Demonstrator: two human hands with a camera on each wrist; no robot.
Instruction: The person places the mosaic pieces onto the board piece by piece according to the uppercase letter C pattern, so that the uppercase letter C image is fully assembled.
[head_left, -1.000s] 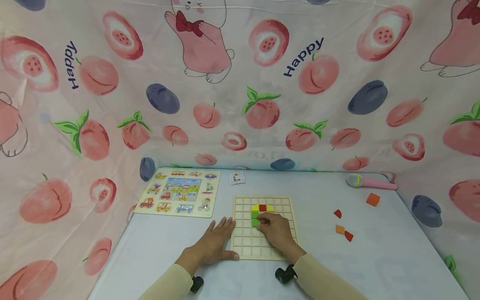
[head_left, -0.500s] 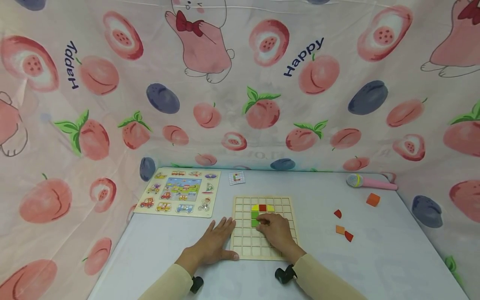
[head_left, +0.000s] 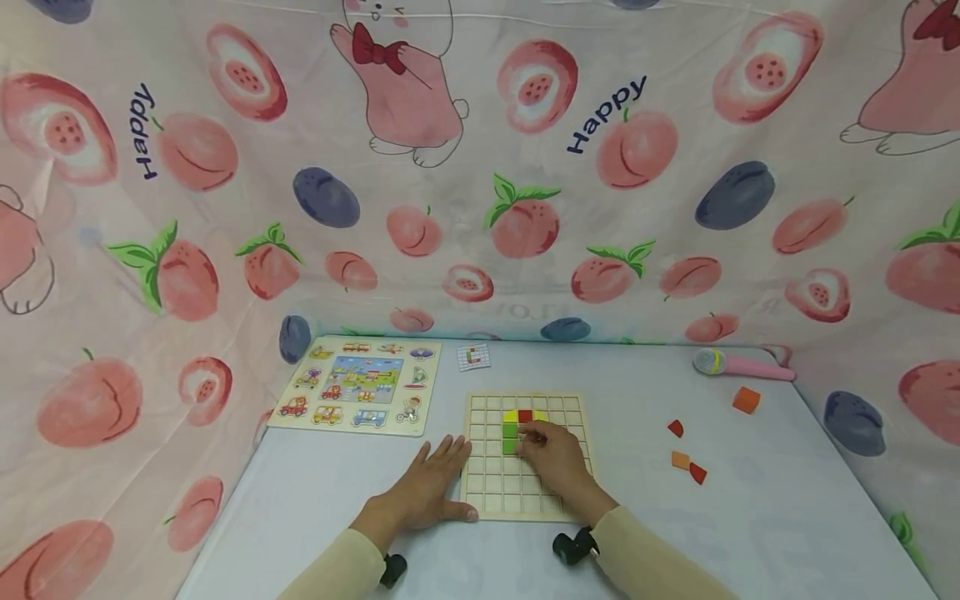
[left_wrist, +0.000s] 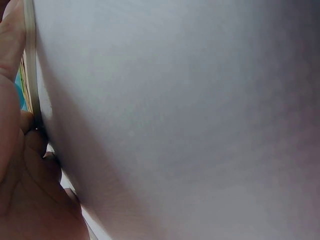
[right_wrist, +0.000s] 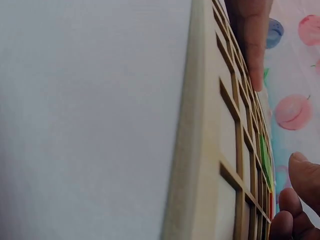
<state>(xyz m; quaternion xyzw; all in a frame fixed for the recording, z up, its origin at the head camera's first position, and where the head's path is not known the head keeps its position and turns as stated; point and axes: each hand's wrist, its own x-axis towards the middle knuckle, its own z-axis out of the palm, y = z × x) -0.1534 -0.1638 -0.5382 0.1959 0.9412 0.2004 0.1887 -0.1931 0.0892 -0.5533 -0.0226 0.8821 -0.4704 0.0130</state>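
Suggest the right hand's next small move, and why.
Probably reach the right hand toward the loose orange square: green tiles and a red tile already sit in the grid board, while that square and two red wedges lie off it on the table.

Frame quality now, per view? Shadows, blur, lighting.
Head: evenly lit, grid board lines readable, pattern card too small for fine detail. Left wrist: tabletop hazy, darkening toward the upper right, broad shadow beside the left hand. Right wrist: board's near edge looks soft, tabletop nearly textureless, background fabric bright.
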